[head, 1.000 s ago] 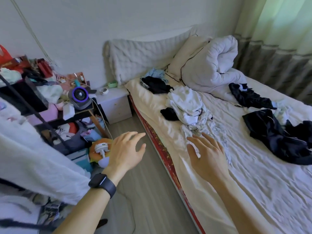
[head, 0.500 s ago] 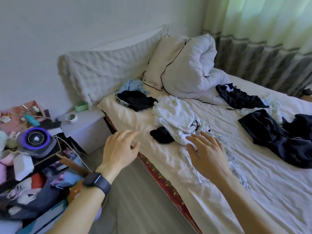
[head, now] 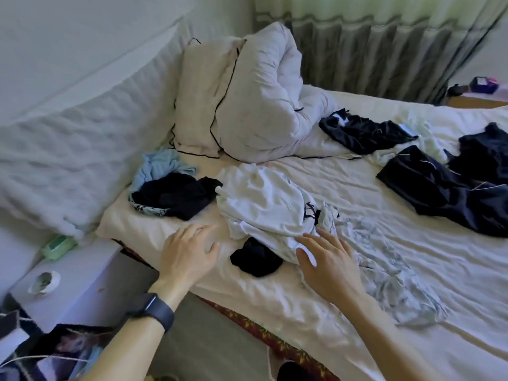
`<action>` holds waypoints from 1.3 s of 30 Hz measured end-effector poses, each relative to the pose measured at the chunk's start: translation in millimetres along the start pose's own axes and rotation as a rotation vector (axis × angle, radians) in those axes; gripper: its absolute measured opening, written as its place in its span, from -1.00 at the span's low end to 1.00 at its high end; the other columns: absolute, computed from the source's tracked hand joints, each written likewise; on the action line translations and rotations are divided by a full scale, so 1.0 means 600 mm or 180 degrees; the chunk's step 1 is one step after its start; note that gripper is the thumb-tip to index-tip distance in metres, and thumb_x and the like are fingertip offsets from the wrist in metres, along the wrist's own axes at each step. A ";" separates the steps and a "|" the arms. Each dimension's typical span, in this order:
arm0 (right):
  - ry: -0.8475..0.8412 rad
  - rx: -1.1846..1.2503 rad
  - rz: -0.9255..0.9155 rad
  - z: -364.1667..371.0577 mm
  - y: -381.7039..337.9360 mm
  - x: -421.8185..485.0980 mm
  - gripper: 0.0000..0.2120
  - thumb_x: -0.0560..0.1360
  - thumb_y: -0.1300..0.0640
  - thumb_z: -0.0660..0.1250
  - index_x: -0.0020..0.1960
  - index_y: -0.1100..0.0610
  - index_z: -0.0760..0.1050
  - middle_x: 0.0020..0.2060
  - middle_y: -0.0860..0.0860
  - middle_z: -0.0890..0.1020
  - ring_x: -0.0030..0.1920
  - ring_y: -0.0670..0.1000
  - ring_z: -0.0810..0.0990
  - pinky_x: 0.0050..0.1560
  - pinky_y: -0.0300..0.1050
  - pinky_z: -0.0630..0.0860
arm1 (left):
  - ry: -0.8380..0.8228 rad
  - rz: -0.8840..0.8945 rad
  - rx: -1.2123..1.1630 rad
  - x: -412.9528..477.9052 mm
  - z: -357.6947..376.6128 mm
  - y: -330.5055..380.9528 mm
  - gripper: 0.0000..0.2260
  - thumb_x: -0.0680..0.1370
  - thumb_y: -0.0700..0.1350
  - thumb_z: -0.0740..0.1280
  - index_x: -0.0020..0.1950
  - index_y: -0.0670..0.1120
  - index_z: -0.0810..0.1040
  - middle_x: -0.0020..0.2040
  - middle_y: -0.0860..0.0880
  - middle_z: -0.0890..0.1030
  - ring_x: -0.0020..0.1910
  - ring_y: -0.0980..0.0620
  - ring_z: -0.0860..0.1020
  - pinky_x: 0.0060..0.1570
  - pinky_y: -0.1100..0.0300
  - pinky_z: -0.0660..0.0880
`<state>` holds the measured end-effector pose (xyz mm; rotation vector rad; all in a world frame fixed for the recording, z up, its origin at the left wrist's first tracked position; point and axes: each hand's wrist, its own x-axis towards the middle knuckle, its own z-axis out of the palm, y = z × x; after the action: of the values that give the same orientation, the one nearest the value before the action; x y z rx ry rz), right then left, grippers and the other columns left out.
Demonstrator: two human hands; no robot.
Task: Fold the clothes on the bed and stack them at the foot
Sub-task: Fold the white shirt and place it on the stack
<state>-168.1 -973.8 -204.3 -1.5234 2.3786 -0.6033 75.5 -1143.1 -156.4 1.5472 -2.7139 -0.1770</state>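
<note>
Loose clothes lie scattered over the bed [head: 412,284]. A crumpled white garment [head: 264,204] sits in the middle, with a small black piece [head: 257,259] at its near edge and a pale patterned garment [head: 384,270] spread to its right. My left hand [head: 188,254], a dark watch on its wrist, hovers open over the sheet left of the black piece. My right hand [head: 330,264] is open with spread fingers at the white garment's near edge. A black and light blue pile [head: 170,188] lies near the pillow. Dark navy clothes [head: 453,185] lie at the right.
A rolled white duvet [head: 261,97] and a pillow [head: 200,100] stand at the bed's head. Left of the bed is a white nightstand [head: 90,276] with a green box [head: 57,244]. Grey curtains [head: 371,48] hang behind. A strip of floor [head: 209,339] runs along the bed.
The view has swung right and closer to the bed. Both hands have moved forward over the mattress, nearer the white garment; the left hand now hovers over the sheet instead of the floor.
</note>
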 end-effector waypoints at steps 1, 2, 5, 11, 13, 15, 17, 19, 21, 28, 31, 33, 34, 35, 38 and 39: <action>-0.0084 -0.0014 0.0097 0.013 0.000 0.024 -0.66 0.68 -0.10 0.16 0.40 -0.16 0.53 0.38 -0.21 0.54 0.56 -0.02 0.28 0.52 0.04 0.17 | -0.0120 0.0036 0.0014 0.032 0.013 -0.009 -0.59 0.62 0.12 0.21 0.48 0.16 0.42 0.39 0.12 0.48 0.38 0.01 0.41 0.32 0.07 0.33; -0.0136 -0.0020 0.0197 0.028 -0.002 0.046 -0.66 0.68 -0.10 0.15 0.40 -0.18 0.52 0.38 -0.22 0.54 0.56 -0.03 0.27 0.52 0.01 0.15 | -0.0224 0.0075 0.0026 0.063 0.028 -0.020 -0.59 0.62 0.12 0.20 0.48 0.18 0.41 0.39 0.13 0.48 0.37 0.02 0.41 0.32 0.07 0.33; -0.0360 -0.0009 0.0463 0.074 -0.004 0.113 -0.66 0.68 -0.09 0.14 0.41 -0.18 0.50 0.39 -0.23 0.53 0.56 -0.05 0.25 0.50 -0.03 0.15 | -0.0500 0.0077 0.0008 0.159 0.079 -0.052 -0.59 0.62 0.13 0.18 0.48 0.19 0.41 0.37 0.14 0.50 0.36 0.04 0.42 0.32 0.09 0.35; -0.0914 0.0157 0.1076 0.191 0.027 0.208 -0.62 0.68 -0.07 0.13 0.47 -0.15 0.44 0.41 -0.18 0.51 0.51 -0.01 0.31 0.42 -0.01 0.32 | -0.1361 0.0168 0.0017 0.285 0.232 -0.097 -0.56 0.62 0.14 0.15 0.52 0.20 0.32 0.44 0.11 0.40 0.42 0.02 0.36 0.35 0.10 0.33; -0.1159 0.0189 0.1276 0.237 0.043 0.241 -0.60 0.67 -0.06 0.14 0.50 -0.14 0.39 0.45 -0.14 0.47 0.49 0.01 0.33 0.37 -0.01 0.37 | -0.1666 0.0191 0.0039 0.318 0.294 -0.117 -0.53 0.62 0.13 0.14 0.55 0.18 0.28 0.50 0.05 0.33 0.47 -0.02 0.30 0.41 0.06 0.29; -0.1444 0.0187 0.1525 0.285 0.063 0.271 -0.55 0.67 -0.06 0.15 0.55 -0.15 0.29 0.54 -0.07 0.33 0.48 0.07 0.33 0.35 0.01 0.38 | -0.1951 0.0180 0.0130 0.342 0.357 -0.138 -0.51 0.63 0.13 0.13 0.57 0.16 0.22 0.55 0.00 0.26 0.52 -0.06 0.22 0.43 0.00 0.24; -0.1631 0.0202 0.1787 0.332 0.091 0.300 -0.47 0.66 -0.05 0.19 0.60 -0.14 0.16 0.63 0.01 0.09 0.47 0.14 0.36 0.31 0.04 0.41 | -0.2197 0.0168 0.0269 0.362 0.419 -0.162 -0.49 0.64 0.15 0.10 0.60 0.15 0.14 0.58 -0.04 0.19 0.55 -0.12 0.12 0.46 -0.07 0.19; -0.1606 0.0301 0.1994 0.373 0.118 0.323 -0.35 0.65 -0.04 0.24 0.64 -0.13 0.00 0.65 0.05 -0.14 0.34 0.17 0.51 0.12 0.01 0.48 | -0.2430 0.0156 0.0375 0.374 0.477 -0.186 -0.46 0.64 0.18 0.08 0.61 0.14 0.09 0.63 -0.06 0.04 0.60 -0.18 -0.02 0.49 -0.16 0.09; -0.1402 0.0355 0.2062 0.411 0.145 0.348 -0.23 0.64 -0.05 0.28 0.65 -0.15 -0.14 0.64 0.07 -0.26 0.22 0.18 0.60 -0.04 -0.04 0.45 | -0.2515 0.0179 0.0463 0.377 0.528 -0.209 -0.42 0.63 0.22 0.08 0.63 0.16 0.01 0.65 -0.02 -0.11 0.61 -0.19 -0.13 0.50 -0.23 0.03; -0.0919 0.0354 0.2454 0.479 0.181 0.378 -0.54 0.68 0.08 0.21 0.56 0.01 0.29 0.42 0.14 0.46 0.28 0.17 0.54 0.25 0.04 0.42 | -0.2882 0.0433 0.0385 0.368 0.587 -0.254 -0.28 0.61 0.25 0.13 0.59 0.27 -0.30 0.60 0.05 -0.38 0.58 -0.15 -0.36 0.48 -0.34 -0.09; -0.0291 0.0646 0.2589 0.433 0.137 0.386 -0.71 0.68 0.08 0.19 0.33 0.05 0.57 0.12 0.06 0.62 0.16 0.16 0.58 0.11 -0.03 0.45 | -0.3011 0.0493 0.0210 0.393 0.532 -0.243 -0.39 0.62 0.12 0.18 0.63 0.13 0.02 0.64 -0.05 -0.03 0.60 -0.17 0.01 0.48 -0.18 0.15; 0.0097 0.0852 0.2463 0.372 0.091 0.399 -0.76 0.68 0.07 0.23 0.23 0.07 0.62 0.01 0.01 0.57 0.01 0.05 0.59 -0.02 -0.12 0.41 | -0.2773 0.0387 -0.0272 0.418 0.466 -0.227 -0.46 0.63 0.08 0.21 0.59 0.05 0.19 0.56 -0.05 0.27 0.49 -0.12 0.28 0.39 -0.04 0.34; 0.0207 0.0921 0.2354 0.341 0.067 0.406 -0.79 0.67 0.06 0.26 0.20 0.06 0.62 0.00 -0.02 0.57 -0.06 -0.07 0.56 -0.08 -0.20 0.39 | -0.2575 0.0305 -0.0592 0.431 0.430 -0.215 -0.47 0.63 0.08 0.23 0.58 0.03 0.22 0.51 -0.04 0.34 0.45 -0.10 0.34 0.34 -0.02 0.39; 0.0286 0.0978 0.2213 0.312 0.044 0.414 -0.80 0.66 0.05 0.28 0.18 0.05 0.63 -0.01 -0.07 0.57 -0.11 -0.18 0.53 -0.13 -0.30 0.36 | -0.2345 0.0259 -0.0885 0.444 0.392 -0.201 -0.45 0.61 0.12 0.26 0.57 0.04 0.22 0.49 -0.04 0.37 0.43 -0.09 0.36 0.31 -0.01 0.42; 0.0422 0.1083 0.1723 0.211 -0.030 0.447 -0.82 0.63 0.06 0.34 0.18 0.03 0.65 -0.08 -0.21 0.54 -0.09 -0.22 0.53 -0.12 -0.41 0.34 | -0.1483 0.0803 -0.1401 0.486 0.255 -0.125 -0.24 0.51 0.31 0.32 0.61 0.08 0.13 0.53 0.02 0.30 0.48 -0.01 0.28 0.36 0.11 0.35; 0.0466 0.1078 0.1538 0.177 -0.056 0.460 -0.83 0.62 0.06 0.36 0.16 0.00 0.66 -0.09 -0.24 0.54 -0.08 -0.22 0.54 -0.12 -0.43 0.34 | -0.1235 0.1116 -0.1541 0.498 0.206 -0.092 -0.18 0.47 0.36 0.33 0.62 0.10 0.08 0.56 0.05 0.24 0.50 0.04 0.22 0.39 0.14 0.28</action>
<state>-212.3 -1258.1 -279.4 -0.7524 2.4581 -0.9560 -38.1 -1415.8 -298.1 0.9696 -2.8398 -1.1270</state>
